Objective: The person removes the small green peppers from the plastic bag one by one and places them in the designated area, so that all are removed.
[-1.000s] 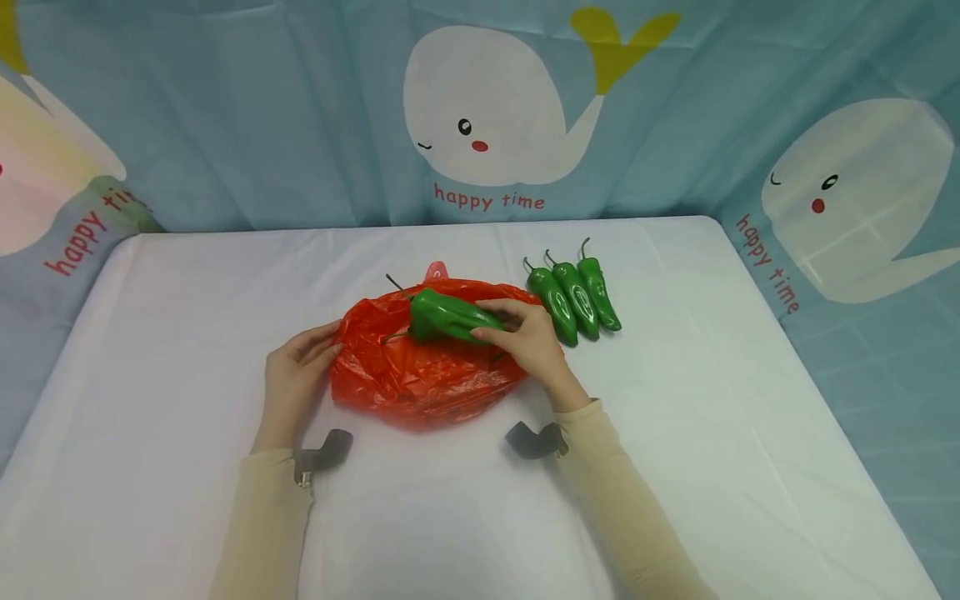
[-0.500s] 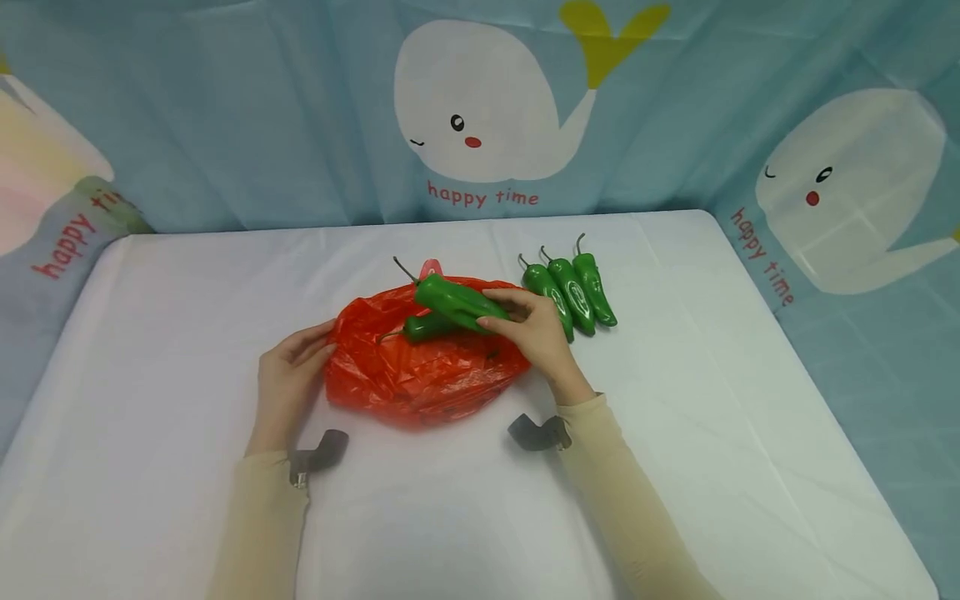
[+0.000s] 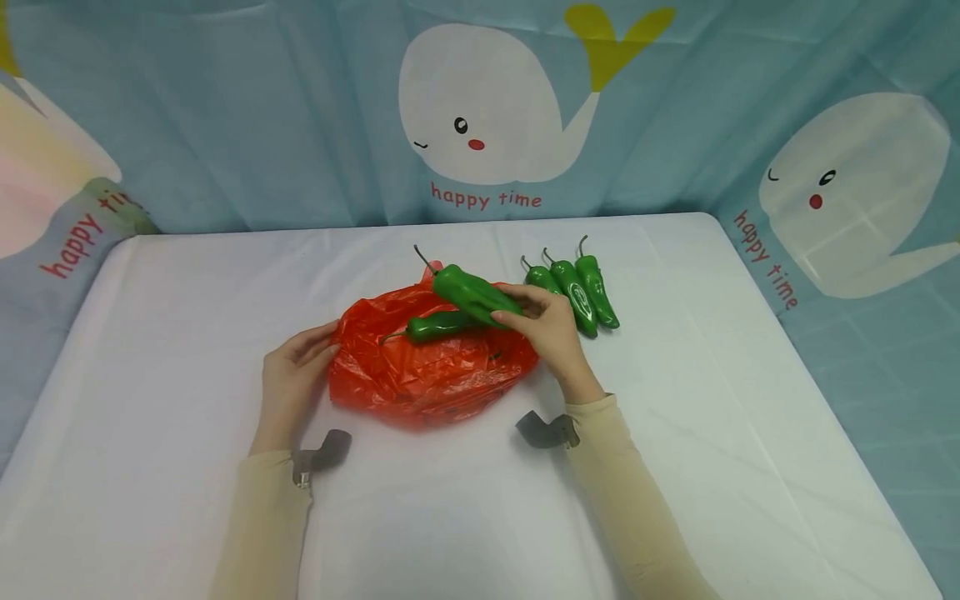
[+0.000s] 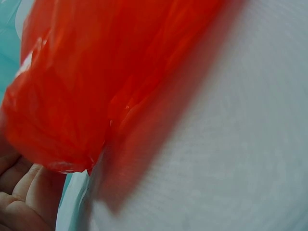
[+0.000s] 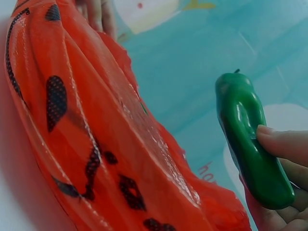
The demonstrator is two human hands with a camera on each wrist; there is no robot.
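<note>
My right hand (image 3: 553, 335) holds a green chili pepper (image 3: 474, 295) by its lower end, above a red plastic bag (image 3: 435, 385). In the right wrist view, thumb and fingers grip that same pepper (image 5: 245, 134) beside the bag. A second green chili pepper (image 3: 438, 326) lies in the bag's mouth, its right end hidden under the held one. At the bag's left edge my left hand (image 3: 294, 371) pinches the plastic between thumb and fingers. The left wrist view shows the bag (image 4: 72, 96) covering most of the left fingertips.
Three more green peppers lie side by side at the back right: a left one (image 3: 542, 278), a middle one (image 3: 576, 298) and a right one (image 3: 597, 292). They rest on a white-covered table (image 3: 420, 517). A blue whale-print curtain (image 3: 300, 125) hangs behind it.
My right hand has moved a little right and up with its pepper, which now tilts with its stem up. More of the pepper in the bag shows. The left hand stays on the bag's edge.
</note>
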